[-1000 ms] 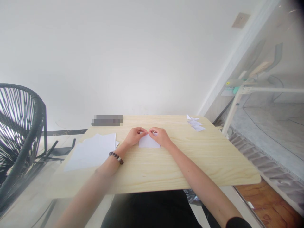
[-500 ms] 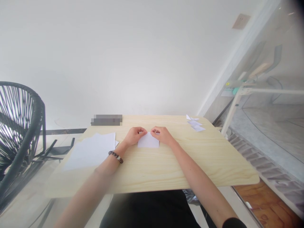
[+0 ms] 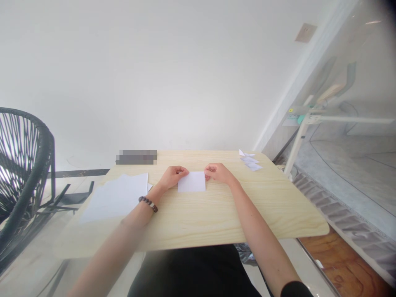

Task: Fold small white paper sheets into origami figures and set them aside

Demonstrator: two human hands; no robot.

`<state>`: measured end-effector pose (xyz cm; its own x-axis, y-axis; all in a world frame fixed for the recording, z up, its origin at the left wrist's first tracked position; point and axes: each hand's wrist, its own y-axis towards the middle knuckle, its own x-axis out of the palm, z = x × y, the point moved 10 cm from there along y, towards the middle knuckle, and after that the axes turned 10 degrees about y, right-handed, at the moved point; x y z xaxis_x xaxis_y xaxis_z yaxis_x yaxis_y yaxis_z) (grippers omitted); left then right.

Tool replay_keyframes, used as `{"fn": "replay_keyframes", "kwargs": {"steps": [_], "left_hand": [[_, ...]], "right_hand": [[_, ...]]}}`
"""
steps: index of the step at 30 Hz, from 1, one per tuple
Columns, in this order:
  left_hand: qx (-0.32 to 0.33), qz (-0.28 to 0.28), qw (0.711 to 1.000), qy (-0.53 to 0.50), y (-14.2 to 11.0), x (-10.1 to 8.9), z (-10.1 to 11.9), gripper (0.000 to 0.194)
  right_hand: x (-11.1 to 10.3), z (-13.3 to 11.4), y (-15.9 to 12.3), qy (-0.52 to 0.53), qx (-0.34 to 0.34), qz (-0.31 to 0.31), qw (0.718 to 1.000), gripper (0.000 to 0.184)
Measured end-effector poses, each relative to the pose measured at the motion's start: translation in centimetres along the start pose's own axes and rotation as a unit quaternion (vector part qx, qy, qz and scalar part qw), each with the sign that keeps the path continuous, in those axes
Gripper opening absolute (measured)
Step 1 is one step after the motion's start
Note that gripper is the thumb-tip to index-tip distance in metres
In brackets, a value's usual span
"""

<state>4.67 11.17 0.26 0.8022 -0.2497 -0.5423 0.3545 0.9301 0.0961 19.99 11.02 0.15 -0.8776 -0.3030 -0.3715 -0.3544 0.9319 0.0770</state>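
Observation:
A small white rectangle of paper [image 3: 192, 182] lies flat near the middle of the wooden table [image 3: 198, 222]. At its top left corner, my left hand [image 3: 173, 176] pinches the paper between thumb and fingers; a dark beaded bracelet circles that wrist. My right hand [image 3: 216, 172] has thumb and fingers closed together on the top right corner. Whether the paper is folded in layers I cannot tell.
Several large white sheets [image 3: 119, 196] lie overlapped at the table's left. Small folded paper pieces [image 3: 251, 161] lie at the back right. A pixelated dark block [image 3: 136, 157] sits at the back left. A black woven chair [image 3: 46, 152] stands left of the table.
My right hand has slid rightward from the middle of the paper's top edge to its right corner. More of the paper shows now. My left hand stays at the left corner.

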Motion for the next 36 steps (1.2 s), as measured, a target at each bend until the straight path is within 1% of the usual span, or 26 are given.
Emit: {"fn": "replay_keyframes", "kwargs": {"steps": [3,6,9,11,13,15,18,24,29,32,36], "left_hand": [[-0.005,-0.001,1.0,-0.014,0.1,0.0,-0.3,0.03],[-0.011,0.001,1.0,-0.027,0.1,0.0,-0.6,0.031],[-0.009,0.002,1.0,-0.026,0.1,0.0,-0.7,0.032],[-0.004,0.007,1.0,-0.017,0.1,-0.1,-0.6,0.032],[0.009,0.015,1.0,-0.009,0.1,-0.1,-0.4,0.032],[0.026,0.023,0.999,0.0,0.0,-0.2,0.0,0.031],[0.046,0.027,0.999,0.011,-0.2,-0.1,0.6,0.029],[0.051,0.025,0.998,0.025,-0.5,-0.1,1.3,0.027],[0.05,0.027,0.998,0.023,-0.2,-0.3,0.9,0.024],[0.046,0.024,0.999,0.013,-0.1,-0.2,0.5,0.023],[0.046,0.012,0.999,0.022,-0.2,0.0,0.7,0.022]], "right_hand": [[-0.4,1.1,0.3,0.033,0.02,0.015,0.999,0.015],[-0.7,1.7,0.6,0.061,0.021,0.048,0.997,0.019],[-0.6,1.0,0.8,0.06,-0.005,0.092,0.994,0.03],[-0.1,-0.4,0.8,0.033,-0.051,0.112,0.992,0.033],[1.2,-1.7,0.8,-0.004,-0.092,0.099,0.991,0.03],[2.2,-2.4,0.8,-0.041,-0.104,0.085,0.99,0.027],[2.8,-2.9,0.6,-0.062,-0.11,0.081,0.989,0.023],[2.4,-3.6,0.5,-0.068,-0.127,0.08,0.986,0.022],[1.2,-2.7,0.6,-0.062,-0.112,0.083,0.988,0.022],[0.2,-2.0,0.5,-0.057,-0.091,0.096,0.99,0.025],[0.0,-1.7,0.4,-0.059,-0.087,0.086,0.991,0.025]]}}
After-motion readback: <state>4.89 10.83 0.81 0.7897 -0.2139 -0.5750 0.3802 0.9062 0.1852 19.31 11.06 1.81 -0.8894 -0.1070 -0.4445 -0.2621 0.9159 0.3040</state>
